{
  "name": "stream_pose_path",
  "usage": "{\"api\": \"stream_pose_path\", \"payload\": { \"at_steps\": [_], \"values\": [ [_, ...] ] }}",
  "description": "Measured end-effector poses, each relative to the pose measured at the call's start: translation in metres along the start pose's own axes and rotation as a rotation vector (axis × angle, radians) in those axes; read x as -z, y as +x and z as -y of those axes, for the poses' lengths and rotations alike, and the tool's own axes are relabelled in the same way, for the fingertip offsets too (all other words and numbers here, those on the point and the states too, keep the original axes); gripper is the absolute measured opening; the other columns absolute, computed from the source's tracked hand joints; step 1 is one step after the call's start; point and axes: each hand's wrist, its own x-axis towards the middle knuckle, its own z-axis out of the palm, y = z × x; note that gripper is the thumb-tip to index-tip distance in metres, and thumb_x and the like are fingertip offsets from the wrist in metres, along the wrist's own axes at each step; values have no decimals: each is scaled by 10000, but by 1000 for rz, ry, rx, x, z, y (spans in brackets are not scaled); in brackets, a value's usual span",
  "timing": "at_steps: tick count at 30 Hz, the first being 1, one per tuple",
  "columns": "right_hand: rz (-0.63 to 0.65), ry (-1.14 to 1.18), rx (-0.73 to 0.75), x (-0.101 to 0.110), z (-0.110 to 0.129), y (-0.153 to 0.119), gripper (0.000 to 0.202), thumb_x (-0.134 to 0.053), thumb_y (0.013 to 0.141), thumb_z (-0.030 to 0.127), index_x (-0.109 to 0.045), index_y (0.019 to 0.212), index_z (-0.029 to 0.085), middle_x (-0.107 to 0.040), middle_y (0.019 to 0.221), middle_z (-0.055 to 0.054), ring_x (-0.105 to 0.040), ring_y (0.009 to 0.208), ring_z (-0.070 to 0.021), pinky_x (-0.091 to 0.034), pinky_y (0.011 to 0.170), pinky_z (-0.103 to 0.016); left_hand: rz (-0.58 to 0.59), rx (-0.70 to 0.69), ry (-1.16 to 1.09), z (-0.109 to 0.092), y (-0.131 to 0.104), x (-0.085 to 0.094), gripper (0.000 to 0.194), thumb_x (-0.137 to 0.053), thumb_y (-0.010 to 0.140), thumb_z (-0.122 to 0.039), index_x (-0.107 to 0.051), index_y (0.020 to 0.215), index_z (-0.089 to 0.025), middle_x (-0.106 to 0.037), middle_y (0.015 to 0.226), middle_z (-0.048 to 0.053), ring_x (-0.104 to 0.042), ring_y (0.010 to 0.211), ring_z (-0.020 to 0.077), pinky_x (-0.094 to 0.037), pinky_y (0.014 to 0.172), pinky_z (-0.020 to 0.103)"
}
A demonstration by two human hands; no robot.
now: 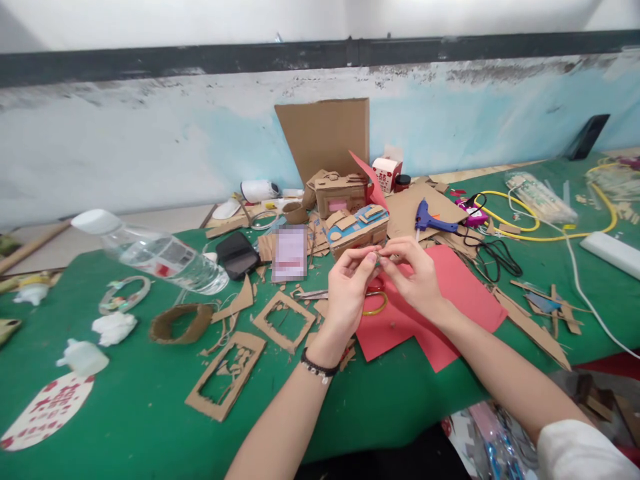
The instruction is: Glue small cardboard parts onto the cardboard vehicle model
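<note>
Above the red paper (463,293), my left hand (349,287) and my right hand (413,272) meet, thumbs and fingertips pinched together. Whatever lies between the fingertips is too small and too hidden to name. A pair of scissors (311,295) lies beneath my left hand, its blades pointing left and its red and yellow handles partly covered. Just behind my fingers stands a small cardboard box (356,230) with blue patches and glued strips. A second cardboard model (341,195) with a pink window is behind it. To the right, a blue glue gun (434,220) rests on cardboard.
Cut cardboard frames (243,383) and scraps lie left of my hands. A clear bottle (155,253) leans at an angle by a black case (237,255). Yellow cable (565,235) and a white power strip (613,253) are on the right. A cardboard sheet (330,137) leans against the wall.
</note>
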Motion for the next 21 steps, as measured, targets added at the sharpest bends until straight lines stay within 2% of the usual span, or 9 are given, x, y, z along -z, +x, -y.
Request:
{"api": "stream_pose_path", "payload": {
  "at_steps": [6,10,15,21],
  "values": [
    [-13,55,-41,-4,-1,-5,54,-698,1076,282,-692,1127,267,-689,1145,-75,-736,1020,-202,-680,708,-315,-1,-5,-27,5,-1,-2,449,-1041,728,-477,-748,906,-188,-842,1150,86,-788,1080,206,-634,917,301],
    [-13,65,-41,-6,-2,-8,66,-693,1077,263,-674,1139,269,-655,1154,-69,-725,1047,-198,-676,738,-314,-2,11,-60,7,-3,-3,448,-1047,723,-458,-736,903,-190,-836,1132,76,-785,1047,193,-630,904,292],
    [8,53,-66,-6,-3,-8,46,-673,1089,281,-664,1133,268,-655,1181,-82,-722,1079,-218,-678,764,-344,-9,4,-31,7,-4,-3,463,-1037,738,-480,-720,920,-196,-830,1151,74,-778,1091,205,-624,964,323],
    [76,84,-120,-3,-4,-1,57,-666,1093,270,-676,1149,278,-677,1202,-80,-718,1091,-220,-673,803,-356,17,86,-107,1,-2,-2,407,-1030,753,-413,-756,964,-198,-816,1223,55,-761,1146,180,-605,1025,309]
  ]
}}
